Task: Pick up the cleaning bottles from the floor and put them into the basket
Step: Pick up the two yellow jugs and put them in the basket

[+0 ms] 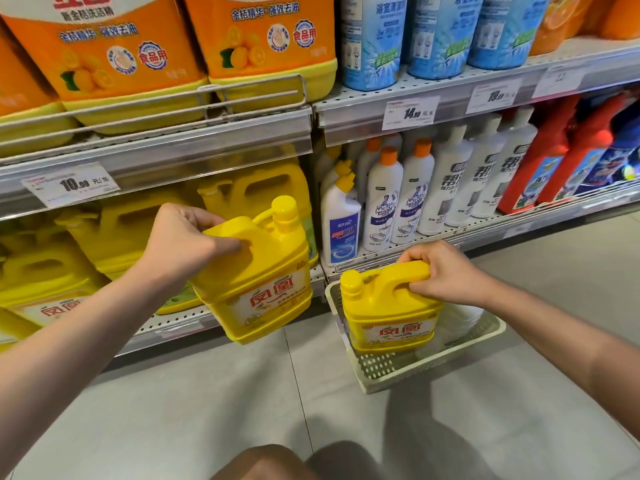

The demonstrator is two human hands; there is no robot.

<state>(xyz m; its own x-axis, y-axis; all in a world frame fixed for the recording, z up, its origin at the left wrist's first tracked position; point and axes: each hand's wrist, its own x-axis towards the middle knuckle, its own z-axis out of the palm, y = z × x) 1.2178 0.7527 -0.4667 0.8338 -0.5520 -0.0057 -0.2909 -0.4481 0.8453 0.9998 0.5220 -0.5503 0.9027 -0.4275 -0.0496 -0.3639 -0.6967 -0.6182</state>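
Observation:
Each of my hands grips a yellow cleaning bottle by its handle. My left hand holds one yellow bottle tilted in the air, above the floor and left of the basket. My right hand holds the second yellow bottle upright inside the cream perforated basket, which stands on the floor by the shelf foot. Something white lies in the basket behind that bottle, partly hidden.
Store shelves rise right in front of me, packed with yellow jugs, white bottles, red bottles and blue ones above. Grey tiled floor stretches toward me. My knees show at the bottom edge.

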